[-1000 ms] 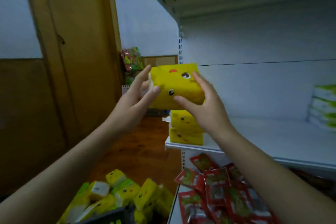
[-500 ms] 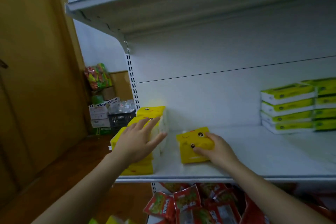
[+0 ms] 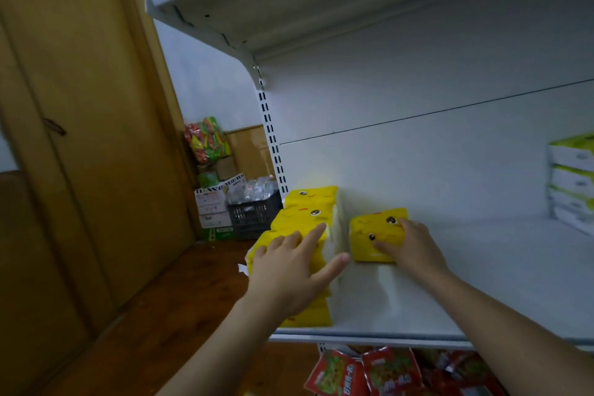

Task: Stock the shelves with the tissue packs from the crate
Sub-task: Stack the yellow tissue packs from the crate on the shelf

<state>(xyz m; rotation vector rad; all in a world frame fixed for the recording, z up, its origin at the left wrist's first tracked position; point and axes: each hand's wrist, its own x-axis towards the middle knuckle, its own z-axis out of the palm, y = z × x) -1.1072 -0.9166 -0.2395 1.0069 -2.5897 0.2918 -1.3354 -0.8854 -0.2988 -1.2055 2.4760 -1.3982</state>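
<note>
Now right hand [image 3: 409, 246] gripped the pack [image 3: 369, 231]; left hand [image 3: 289, 270] lay flat on the stack [image 3: 307, 217]. One nudge might topple it.

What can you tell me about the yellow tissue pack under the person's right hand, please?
The yellow tissue pack is a soft block in glossy plastic wrap, printed with a cartoon face: two black eyes and a small orange mark. It sits on the white shelf, face toward the camera, just right of a stack of matching packs, with a narrow gap between them. The right hand holds its right side, fingers over the top edge, thumb on the front.
</note>
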